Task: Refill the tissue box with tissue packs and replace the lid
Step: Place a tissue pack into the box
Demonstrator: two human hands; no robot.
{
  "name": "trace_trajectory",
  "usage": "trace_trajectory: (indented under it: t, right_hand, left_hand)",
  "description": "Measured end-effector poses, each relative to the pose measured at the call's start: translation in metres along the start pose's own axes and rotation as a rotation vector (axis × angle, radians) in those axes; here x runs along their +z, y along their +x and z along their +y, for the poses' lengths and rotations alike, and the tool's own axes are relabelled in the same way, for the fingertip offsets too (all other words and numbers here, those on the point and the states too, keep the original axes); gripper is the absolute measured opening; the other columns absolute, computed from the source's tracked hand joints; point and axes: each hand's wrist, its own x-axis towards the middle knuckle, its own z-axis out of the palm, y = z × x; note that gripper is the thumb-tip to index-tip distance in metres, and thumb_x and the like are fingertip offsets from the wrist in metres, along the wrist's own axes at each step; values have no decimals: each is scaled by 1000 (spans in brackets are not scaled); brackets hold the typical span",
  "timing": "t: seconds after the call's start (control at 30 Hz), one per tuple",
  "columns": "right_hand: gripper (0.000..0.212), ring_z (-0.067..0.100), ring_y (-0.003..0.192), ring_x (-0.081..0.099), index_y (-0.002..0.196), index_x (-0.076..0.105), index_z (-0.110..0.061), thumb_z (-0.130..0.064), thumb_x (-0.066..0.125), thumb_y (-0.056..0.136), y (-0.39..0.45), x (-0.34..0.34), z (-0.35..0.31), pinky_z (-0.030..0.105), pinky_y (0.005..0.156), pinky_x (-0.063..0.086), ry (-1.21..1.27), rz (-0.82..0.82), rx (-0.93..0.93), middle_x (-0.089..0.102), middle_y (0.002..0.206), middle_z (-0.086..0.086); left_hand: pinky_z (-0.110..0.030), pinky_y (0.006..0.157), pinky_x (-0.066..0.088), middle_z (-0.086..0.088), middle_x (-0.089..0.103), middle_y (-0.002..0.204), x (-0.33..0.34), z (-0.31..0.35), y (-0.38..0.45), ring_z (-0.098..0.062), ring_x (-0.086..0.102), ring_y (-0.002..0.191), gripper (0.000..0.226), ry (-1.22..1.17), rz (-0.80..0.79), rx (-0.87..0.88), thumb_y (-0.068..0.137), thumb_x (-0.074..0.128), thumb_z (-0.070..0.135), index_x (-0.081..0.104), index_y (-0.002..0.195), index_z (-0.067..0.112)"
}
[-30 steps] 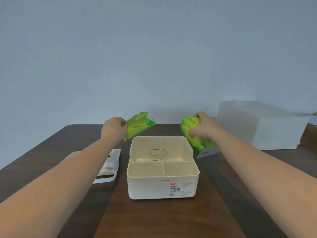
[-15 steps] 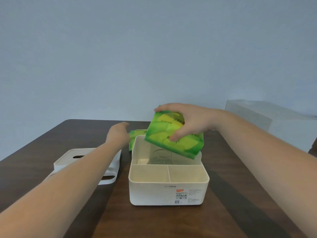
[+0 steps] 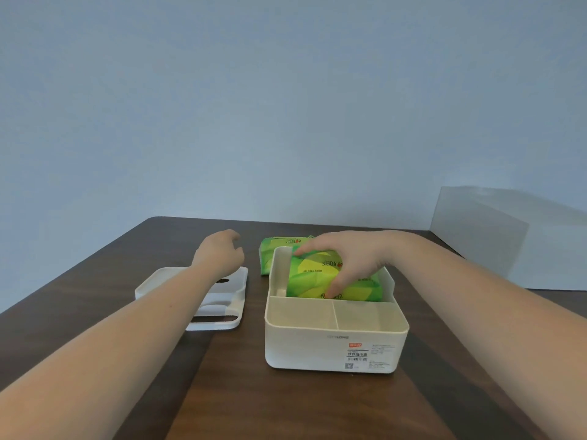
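On the dark brown wooden table, a white plastic slotted lid is seen lying flat toward the left edge. Above it the left hand is held loosely curled and empty. A green plastic-wrapped tissue pack lies just behind the cream rectangular plastic tissue box. A second green tissue pack is gripped by the right hand inside the box's rear compartment. A white box stands at the right edge.
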Motion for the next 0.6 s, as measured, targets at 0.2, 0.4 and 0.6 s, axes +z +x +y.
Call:
trace_trajectory:
  t: [0.2,0.4,0.6]
  right_hand:
    - [62,10,137,35,138,45,-37,-49,69,82,-4,-6,-13,31,112,30,88,97,61,39,149,-14]
    - [41,15,119,55,122,62,-23,-50,55,91,22,-8,-46,32,102,44,183,306,52,61,125,-4]
    - [40,16,117,54,122,62,-23,-48,54,92,53,2,-83,28,94,42,135,229,23,61,124,-4]
  left_hand:
    - [-38,99,49,-7,59,133,-16,-14,-9,-27,55,121,45,41,-23,-32,93,48,23,49,138,15]
    - [-38,98,47,-5,56,138,-34,-37,-20,-26,53,123,47,88,-39,-106,94,45,30,45,140,17]
    - [-40,98,45,-5,52,141,-48,-71,-31,-28,51,126,50,139,-42,-199,96,41,38,43,140,15]
